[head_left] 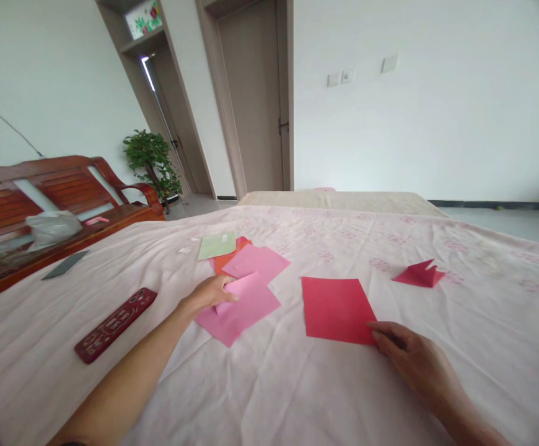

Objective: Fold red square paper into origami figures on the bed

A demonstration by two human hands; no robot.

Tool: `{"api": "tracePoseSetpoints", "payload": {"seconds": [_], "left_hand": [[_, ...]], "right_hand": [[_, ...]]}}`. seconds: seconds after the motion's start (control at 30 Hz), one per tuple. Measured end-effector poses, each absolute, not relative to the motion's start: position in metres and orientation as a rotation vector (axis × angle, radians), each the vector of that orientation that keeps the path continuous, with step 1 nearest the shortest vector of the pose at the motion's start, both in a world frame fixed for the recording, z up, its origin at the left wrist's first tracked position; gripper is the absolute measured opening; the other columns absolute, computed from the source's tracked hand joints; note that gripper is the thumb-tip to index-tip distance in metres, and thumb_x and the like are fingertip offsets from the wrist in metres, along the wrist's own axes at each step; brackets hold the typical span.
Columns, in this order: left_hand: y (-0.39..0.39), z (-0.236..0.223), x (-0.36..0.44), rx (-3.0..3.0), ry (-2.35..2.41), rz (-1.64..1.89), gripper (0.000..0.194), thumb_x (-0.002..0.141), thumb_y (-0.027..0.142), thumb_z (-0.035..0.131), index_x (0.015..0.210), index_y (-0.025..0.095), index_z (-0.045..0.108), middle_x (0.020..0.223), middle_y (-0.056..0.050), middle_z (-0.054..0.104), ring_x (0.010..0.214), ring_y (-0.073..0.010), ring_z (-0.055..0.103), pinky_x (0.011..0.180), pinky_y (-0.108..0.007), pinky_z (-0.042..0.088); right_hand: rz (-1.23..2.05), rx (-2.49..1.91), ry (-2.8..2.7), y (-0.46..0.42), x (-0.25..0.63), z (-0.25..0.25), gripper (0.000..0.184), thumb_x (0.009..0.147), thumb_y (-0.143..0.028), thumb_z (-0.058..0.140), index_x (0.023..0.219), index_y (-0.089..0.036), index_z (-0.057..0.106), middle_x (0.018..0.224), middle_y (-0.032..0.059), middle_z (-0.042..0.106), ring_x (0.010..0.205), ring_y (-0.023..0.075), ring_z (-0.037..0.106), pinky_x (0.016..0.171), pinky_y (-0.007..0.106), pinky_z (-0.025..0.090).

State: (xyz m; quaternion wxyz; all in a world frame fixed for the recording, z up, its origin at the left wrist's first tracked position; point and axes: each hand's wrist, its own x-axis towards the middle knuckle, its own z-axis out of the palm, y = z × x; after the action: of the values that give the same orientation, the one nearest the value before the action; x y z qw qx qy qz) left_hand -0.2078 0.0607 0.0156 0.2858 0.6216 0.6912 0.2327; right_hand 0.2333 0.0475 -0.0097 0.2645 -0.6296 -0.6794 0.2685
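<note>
red and squarish, a paper sheet (pixel 337 310) lies on the flowered cloth (pixel 269 402), one corner clamped in the grip of the right hand (pixel 409 356); the left hand (pixel 208 293) pinches a pink sheet (pixel 248 311), thumb on top; lettering on the dark-red phone case (pixel 116 325) is too blurred to read.

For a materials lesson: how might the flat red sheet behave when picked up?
The red sheet looks thin, so probably light. Lifted by the corner the right hand pinches, it may sag. Being flat, it probably won't roll.

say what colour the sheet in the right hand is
The sheet in the right hand is red, best seen in the head view.
</note>
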Motion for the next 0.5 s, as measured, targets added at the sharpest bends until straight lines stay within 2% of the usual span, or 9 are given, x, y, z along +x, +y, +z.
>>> {"api": "tracePoseSetpoints", "payload": {"seconds": [0.07,0.17,0.3,0.5], "left_hand": [[0.061,0.019,-0.193,1.645,1.748,0.653,0.03,0.063,0.044,0.07,0.072,0.016,0.061,0.067,0.0,0.061,0.061,-0.0171,0.056,0.055,-0.024,0.036],[0.056,0.018,-0.159,1.621,1.634,0.75,0.035,0.074,0.052,0.058,0.071,0.017,0.054,0.065,0.002,0.055,0.057,-0.0126,0.049,0.053,-0.022,0.034],[0.052,0.006,-0.122,1.598,1.612,0.824,0.036,0.075,0.053,0.056,0.066,0.019,0.048,0.057,0.005,0.047,0.051,-0.0107,0.043,0.049,-0.022,0.029],[0.05,-0.008,-0.122,1.591,1.687,0.841,0.036,0.077,0.05,0.054,0.059,0.02,0.047,0.046,0.006,0.043,0.045,-0.0114,0.04,0.047,-0.024,0.024]], "right_hand": [[0.741,-1.7,-1.839,0.044,0.235,-0.008,0.034,0.079,-0.047,0.051,0.095,-0.027,0.074,0.092,0.002,0.075,0.086,0.0263,0.068,0.074,0.034,0.05],[0.814,-1.683,-1.839,0.038,0.241,-0.005,0.033,0.079,-0.045,0.05,0.095,-0.026,0.073,0.086,0.0014,0.075,0.079,0.0243,0.068,0.07,0.033,0.05],[0.845,-1.715,-1.846,0.027,0.25,-0.001,0.034,0.082,-0.042,0.048,0.097,-0.024,0.072,0.072,0.0001,0.072,0.067,0.0214,0.067,0.062,0.031,0.048],[0.684,-1.742,-1.826,0.011,0.257,-0.002,0.031,0.084,-0.04,0.047,0.098,-0.027,0.071,0.097,0.0008,0.074,0.091,0.0249,0.068,0.077,0.033,0.049]]}}
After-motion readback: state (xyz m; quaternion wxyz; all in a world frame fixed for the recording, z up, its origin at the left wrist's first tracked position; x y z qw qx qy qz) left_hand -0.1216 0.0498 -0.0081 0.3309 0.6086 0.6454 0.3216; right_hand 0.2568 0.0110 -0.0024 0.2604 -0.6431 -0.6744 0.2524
